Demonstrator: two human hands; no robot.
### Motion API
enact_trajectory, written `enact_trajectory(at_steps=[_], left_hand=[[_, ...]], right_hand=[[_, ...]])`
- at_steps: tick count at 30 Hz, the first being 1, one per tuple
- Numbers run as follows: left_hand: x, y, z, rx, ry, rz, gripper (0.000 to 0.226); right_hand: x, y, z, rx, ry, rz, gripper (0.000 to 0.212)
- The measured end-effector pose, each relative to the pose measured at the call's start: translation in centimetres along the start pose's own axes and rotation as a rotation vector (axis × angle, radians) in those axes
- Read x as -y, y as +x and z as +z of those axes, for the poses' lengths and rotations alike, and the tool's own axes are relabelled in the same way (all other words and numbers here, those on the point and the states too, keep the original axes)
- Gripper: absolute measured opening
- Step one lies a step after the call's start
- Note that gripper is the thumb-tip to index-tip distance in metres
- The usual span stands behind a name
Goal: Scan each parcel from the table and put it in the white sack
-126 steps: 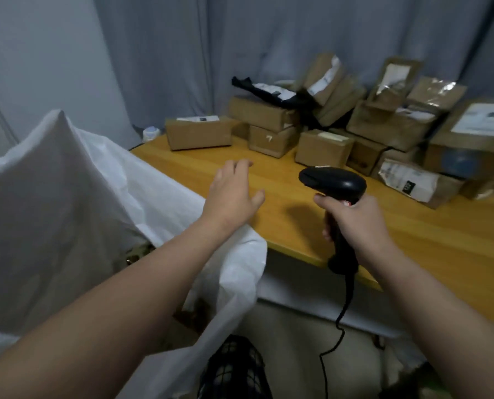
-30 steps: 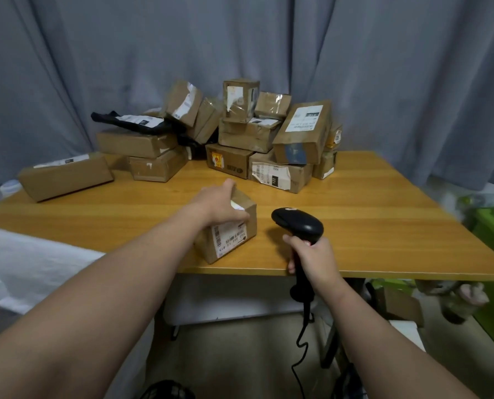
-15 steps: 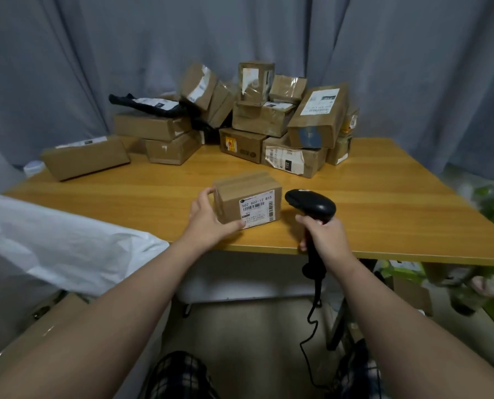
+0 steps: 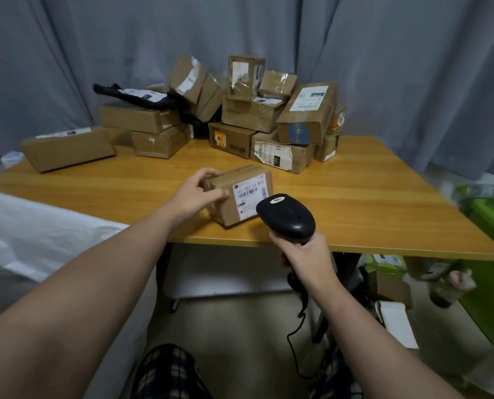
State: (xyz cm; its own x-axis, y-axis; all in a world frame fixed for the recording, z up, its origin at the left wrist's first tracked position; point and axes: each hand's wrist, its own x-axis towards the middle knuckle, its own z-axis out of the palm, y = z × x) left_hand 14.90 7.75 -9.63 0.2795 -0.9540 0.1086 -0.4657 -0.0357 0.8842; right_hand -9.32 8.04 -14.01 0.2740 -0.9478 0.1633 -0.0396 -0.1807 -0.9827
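A small brown cardboard parcel sits near the front edge of the wooden table, its white barcode label turned toward me. My left hand grips its left end. My right hand holds a black corded barcode scanner, whose head is right in front of the label. The white sack lies at the left, below the table edge. A heap of other parcels fills the back of the table.
A long flat box lies alone at the back left. A black mailer bag rests on the stacked boxes. Grey curtains hang behind. Green crates and loose boxes sit on the floor at the right.
My left hand has turned the small parcel and tilted its label up. The scanner has risen from the table edge and come close to the label.
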Motion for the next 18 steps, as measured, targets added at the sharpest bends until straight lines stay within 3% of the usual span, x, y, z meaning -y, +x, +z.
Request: enact_trajectory(at_steps=[4, 11, 18], left_hand=[[0.2, -0.4, 0.5, -0.040, -0.118, -0.064, 0.035], [0.9, -0.9, 0.5, -0.168, -0.259, -0.010, 0.035], [0.1, -0.3, -0.5, -0.251, -0.228, 0.038, 0.037]], right_hand=[[-0.1, -0.4, 0.6, -0.060, -0.074, -0.037, 0.026], [1.3, -1.0, 0.1, -0.045, -0.030, -0.062, 0.024], [2.6, -0.6, -0.3, -0.039, -0.125, -0.090, 0.036]])
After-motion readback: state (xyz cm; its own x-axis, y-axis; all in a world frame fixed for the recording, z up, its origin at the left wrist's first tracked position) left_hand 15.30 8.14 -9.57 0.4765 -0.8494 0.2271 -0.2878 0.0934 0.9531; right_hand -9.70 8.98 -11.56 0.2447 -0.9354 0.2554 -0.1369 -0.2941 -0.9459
